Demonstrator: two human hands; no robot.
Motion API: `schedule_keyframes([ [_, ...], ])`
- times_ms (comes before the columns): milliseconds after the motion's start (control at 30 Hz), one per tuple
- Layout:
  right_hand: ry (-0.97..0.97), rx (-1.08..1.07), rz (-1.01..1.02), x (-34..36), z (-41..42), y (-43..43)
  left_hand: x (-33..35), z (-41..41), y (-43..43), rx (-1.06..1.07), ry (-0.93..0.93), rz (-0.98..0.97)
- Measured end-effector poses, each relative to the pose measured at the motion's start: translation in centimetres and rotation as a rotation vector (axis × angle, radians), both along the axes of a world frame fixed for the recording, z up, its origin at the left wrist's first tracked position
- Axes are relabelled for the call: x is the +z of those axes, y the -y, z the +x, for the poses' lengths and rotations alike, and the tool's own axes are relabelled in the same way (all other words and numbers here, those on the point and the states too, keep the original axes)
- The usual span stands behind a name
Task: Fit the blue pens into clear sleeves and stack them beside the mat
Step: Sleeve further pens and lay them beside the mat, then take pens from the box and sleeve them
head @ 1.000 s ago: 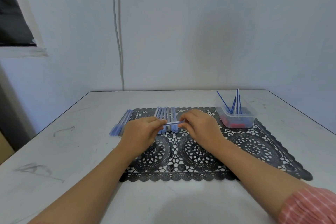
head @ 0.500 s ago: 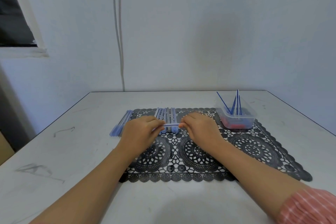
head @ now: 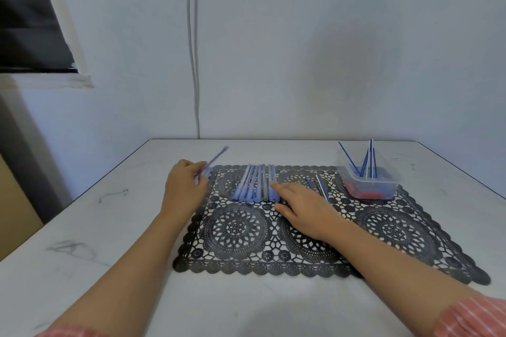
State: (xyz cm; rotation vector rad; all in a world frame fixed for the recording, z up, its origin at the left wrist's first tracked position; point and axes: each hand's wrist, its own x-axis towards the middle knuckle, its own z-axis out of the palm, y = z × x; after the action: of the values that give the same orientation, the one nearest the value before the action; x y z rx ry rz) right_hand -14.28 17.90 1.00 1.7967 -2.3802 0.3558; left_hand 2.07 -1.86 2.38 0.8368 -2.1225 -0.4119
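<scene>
Blue pen (head: 213, 163) in its clear sleeve, held at the left edge of the mat (head: 238, 227).

The pen looks pale blue and blurred. It is tilted up and away over the counter (head: 109, 241), just beside the black lace mat, and the left grip (head: 186, 189) is closed around its near end. The right grip (head: 304, 208) lies flat on the mat with straight, loose fingers and holds nothing; its forefinger touches the row of pale blue pens (head: 253, 183). Thin blue refills (head: 320, 190) lie near it. One second ago both grips held this pen together over the middle of the mat; now the left one has it at the side and the right one has let go.
</scene>
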Motion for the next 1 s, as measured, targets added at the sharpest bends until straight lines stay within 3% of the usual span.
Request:
schedule_keyframes([
  [133, -0.038, 0.005, 0.058, -0.2, -0.3, 0.2, -0.8, 1.1, 2.4, 0.145, -0.004, 0.284],
  [300, -0.031, 0.011, 0.047, -0.1, -0.4, 0.2, -2.2, 1.7, 4.3, 0.228, 0.001, 0.39],
  [633, -0.018, 0.004, 0.063, 0.3, 0.0, 0.0, -2.4, 1.4, 4.0, 0.162, -0.023, 0.402],
  [867, 0.023, -0.042, -0.054, 0.5, 0.1, -0.1, -2.1, 1.3, 3.9, 0.135, -0.041, 0.357],
  [1000, 0.055, -0.036, -0.074, 0.4, -0.2, -0.2, -2.2, 1.5, 3.9, 0.147, 0.046, 0.269],
])
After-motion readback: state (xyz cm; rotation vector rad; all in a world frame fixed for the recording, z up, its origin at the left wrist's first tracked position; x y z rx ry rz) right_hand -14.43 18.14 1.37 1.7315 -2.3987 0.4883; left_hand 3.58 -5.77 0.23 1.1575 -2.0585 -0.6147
